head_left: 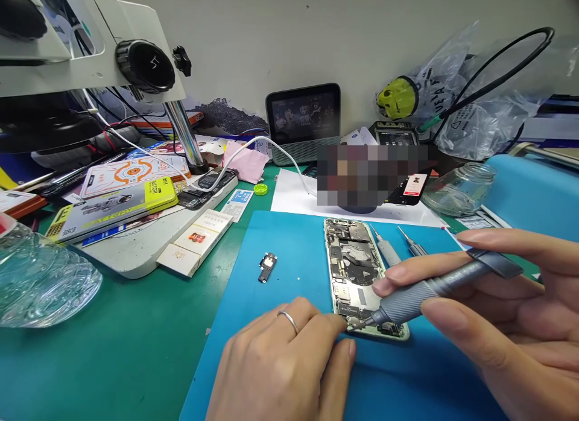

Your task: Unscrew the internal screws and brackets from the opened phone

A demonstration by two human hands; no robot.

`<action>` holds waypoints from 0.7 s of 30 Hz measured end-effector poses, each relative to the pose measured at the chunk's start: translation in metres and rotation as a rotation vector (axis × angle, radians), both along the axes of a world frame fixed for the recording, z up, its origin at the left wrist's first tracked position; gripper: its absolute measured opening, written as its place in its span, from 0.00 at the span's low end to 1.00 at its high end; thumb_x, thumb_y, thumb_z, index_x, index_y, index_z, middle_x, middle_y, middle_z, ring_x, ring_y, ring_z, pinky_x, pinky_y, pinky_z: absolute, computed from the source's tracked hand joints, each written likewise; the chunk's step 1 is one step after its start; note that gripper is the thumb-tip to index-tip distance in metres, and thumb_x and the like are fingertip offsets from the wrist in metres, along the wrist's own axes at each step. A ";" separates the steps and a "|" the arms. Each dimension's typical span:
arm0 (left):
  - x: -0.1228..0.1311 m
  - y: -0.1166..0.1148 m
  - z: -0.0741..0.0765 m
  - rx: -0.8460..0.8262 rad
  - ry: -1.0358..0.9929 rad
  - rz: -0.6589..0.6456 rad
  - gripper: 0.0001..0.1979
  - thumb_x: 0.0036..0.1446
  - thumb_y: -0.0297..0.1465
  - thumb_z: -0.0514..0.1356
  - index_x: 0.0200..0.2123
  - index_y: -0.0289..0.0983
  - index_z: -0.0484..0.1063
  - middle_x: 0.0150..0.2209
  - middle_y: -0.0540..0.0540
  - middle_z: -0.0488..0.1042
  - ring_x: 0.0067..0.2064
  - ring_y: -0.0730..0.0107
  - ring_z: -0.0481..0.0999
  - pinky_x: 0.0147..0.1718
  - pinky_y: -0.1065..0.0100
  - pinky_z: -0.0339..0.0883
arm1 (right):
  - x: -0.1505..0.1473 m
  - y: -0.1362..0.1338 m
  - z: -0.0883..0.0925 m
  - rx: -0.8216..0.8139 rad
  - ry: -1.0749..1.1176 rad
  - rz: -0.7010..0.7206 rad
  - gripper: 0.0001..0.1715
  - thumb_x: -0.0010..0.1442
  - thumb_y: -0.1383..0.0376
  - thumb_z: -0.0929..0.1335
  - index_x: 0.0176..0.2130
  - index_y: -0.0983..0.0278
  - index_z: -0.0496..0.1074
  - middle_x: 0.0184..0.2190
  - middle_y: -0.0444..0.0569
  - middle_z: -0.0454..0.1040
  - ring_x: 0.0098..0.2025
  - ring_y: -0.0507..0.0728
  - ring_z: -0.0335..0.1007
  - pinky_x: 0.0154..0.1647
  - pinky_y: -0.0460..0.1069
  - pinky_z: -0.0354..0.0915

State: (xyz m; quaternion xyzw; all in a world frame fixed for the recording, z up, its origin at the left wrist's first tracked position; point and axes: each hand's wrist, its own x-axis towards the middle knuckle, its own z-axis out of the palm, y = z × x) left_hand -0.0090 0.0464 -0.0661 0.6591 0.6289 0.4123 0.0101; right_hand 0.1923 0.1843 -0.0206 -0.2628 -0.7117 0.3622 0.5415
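Observation:
An opened phone (362, 276) lies on the blue mat with its internal parts exposed. My right hand (502, 312) holds a grey screwdriver (407, 303) with a knurled grip. Its tip meets the phone's lower left part, near the bottom edge. With index finger and thumb at that same lower corner, my left hand (289, 360) steadies the phone; a ring is on one finger. To the left of the phone rests a small black speaker module (267, 267). Two more screwdrivers, one silver (385, 246) and one darker (411, 241), lie beside the phone's right side.
The blue mat (284, 237) covers part of a green table. At left stand a microscope (145, 65), battery boxes (117, 207), a cigarette packet (196, 243) and a clear container (45, 276). Behind are a smart display (304, 113), a glass jar (461, 189) and a pixelated patch.

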 end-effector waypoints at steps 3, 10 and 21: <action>0.000 0.000 -0.001 0.014 -0.003 -0.004 0.15 0.79 0.23 0.62 0.53 0.51 0.83 0.41 0.59 0.84 0.37 0.64 0.88 0.36 0.61 0.77 | -0.003 0.000 0.005 -0.001 -0.014 0.034 0.27 0.70 0.64 0.88 0.59 0.36 0.87 0.39 0.37 0.96 0.34 0.62 0.98 0.37 0.46 0.93; 0.001 -0.001 0.000 -0.008 -0.036 -0.019 0.15 0.80 0.22 0.60 0.50 0.50 0.80 0.43 0.59 0.85 0.38 0.66 0.88 0.39 0.62 0.77 | 0.003 0.000 0.006 -0.006 -0.031 0.041 0.29 0.68 0.64 0.87 0.60 0.35 0.86 0.40 0.36 0.97 0.34 0.60 0.98 0.40 0.43 0.92; 0.002 -0.003 0.009 -0.045 -0.033 -0.011 0.16 0.82 0.22 0.60 0.48 0.47 0.84 0.41 0.55 0.85 0.38 0.63 0.88 0.40 0.61 0.77 | 0.000 0.000 0.005 0.014 -0.047 0.053 0.30 0.69 0.66 0.87 0.59 0.34 0.86 0.40 0.35 0.96 0.31 0.60 0.96 0.40 0.44 0.93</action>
